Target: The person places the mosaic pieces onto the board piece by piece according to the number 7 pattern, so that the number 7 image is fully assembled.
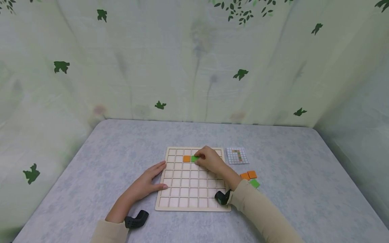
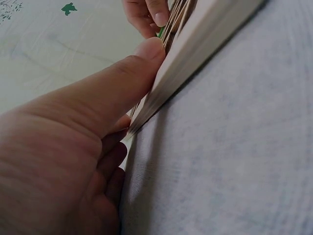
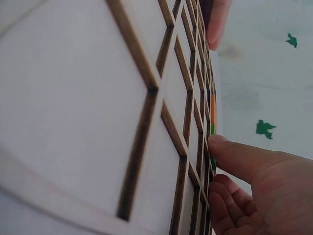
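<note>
A pale wooden grid board (image 1: 183, 192) lies flat on the table. In its second row from the far edge sit an orange square tile (image 1: 186, 158) and, to its right, a green square tile (image 1: 193, 158). My right hand (image 1: 212, 163) pinches the green tile at its right side with thumb and forefinger; the right wrist view shows the thumb (image 3: 220, 142) against its green edge. Along the board's left edge rests my left hand (image 1: 149, 180), fingers extended and spread, its thumb (image 2: 146, 54) on the rim. My right hand hides part of the grid.
A small pattern card (image 1: 237, 156) with a coloured grid lies right of the board. Below it are loose orange tiles (image 1: 252, 174) and a green tile (image 1: 254, 183), partly behind the right forearm. A leaf-patterned curtain (image 1: 182, 67) hangs behind the grey table (image 1: 130, 141).
</note>
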`<state>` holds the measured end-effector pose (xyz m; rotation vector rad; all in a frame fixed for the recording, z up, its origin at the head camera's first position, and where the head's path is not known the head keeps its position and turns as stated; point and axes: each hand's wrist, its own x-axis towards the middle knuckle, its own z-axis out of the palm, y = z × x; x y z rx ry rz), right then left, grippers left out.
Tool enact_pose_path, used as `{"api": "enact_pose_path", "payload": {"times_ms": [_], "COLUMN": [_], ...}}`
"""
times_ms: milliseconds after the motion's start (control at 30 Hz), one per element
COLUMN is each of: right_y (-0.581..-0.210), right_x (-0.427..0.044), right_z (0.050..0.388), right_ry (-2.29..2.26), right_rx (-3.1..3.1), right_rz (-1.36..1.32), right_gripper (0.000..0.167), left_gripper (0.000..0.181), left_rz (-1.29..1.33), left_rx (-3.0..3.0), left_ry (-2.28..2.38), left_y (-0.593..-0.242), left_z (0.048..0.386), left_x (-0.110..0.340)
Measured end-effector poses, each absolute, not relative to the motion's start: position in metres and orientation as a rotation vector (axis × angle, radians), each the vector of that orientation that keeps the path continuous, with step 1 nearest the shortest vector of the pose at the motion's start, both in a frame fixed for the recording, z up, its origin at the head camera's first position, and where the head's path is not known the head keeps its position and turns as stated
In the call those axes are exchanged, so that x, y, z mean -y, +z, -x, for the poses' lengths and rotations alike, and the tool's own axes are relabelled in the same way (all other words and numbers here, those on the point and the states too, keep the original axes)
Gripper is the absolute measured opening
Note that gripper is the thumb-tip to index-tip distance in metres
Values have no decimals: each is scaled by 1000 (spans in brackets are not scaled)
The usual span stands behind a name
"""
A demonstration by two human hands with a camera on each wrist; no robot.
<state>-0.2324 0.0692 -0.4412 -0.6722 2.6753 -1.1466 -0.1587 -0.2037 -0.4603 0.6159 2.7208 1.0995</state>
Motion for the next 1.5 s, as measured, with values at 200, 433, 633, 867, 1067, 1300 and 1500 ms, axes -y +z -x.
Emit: {"api": "enact_pose_path", "payload": {"times_ms": [200,433,633,867,1067,1300,1500], "right_y": [-433,-413,-399,-400,-417,-440,-447], "right_x": [-73,-92,-125,-173,-204,-224,-228], "right_z": [227,215,200,182,169,163,165], "right_ry": [-1226,-1411,-1440,-1360,-1290,-1135,-1069], "right_rx": [-2649,-2678,-2755,-2822,-2818,-2772,-2757], "right_rz": [674,809,811,725,644,560,596], "right_gripper": [45,49,53,52,52,48,29], "left_gripper": [85,86,85,84,84,84,84], "left_rz": [-618,-603,-599,-596,-581,-586,-585], "left_rx": [-2703,-2707,-2706,-2719,-2718,-2716,-2720], "left_ry": [1116,1115,1112,1096,1092,1096,1090], "left_y": [-461,-462,-460,-457,-457,-457,-457], "left_z": [158,157,157,158,158,158,157], "left_x": [204,203,203,201,202,202,202]}}
